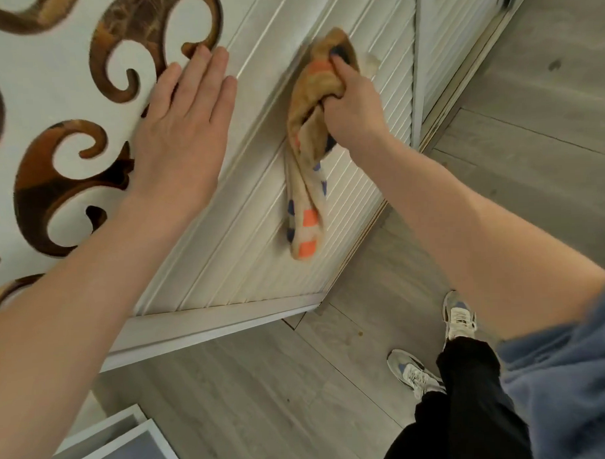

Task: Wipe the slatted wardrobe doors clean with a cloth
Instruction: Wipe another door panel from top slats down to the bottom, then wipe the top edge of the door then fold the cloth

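head view: the right hand (353, 107) had its fingers clamped on a bunched cloth (315, 88), pressed to the slatted door (246, 231). the left hand (184, 130) lay flat, fingers extended. the cloth appeared soft, light, limp; best gripped at its bunch, tail hanging loose.

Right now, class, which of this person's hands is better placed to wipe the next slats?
The right hand: it grips the cloth against the slatted door. The left hand lies flat, empty, on the scroll-patterned panel.
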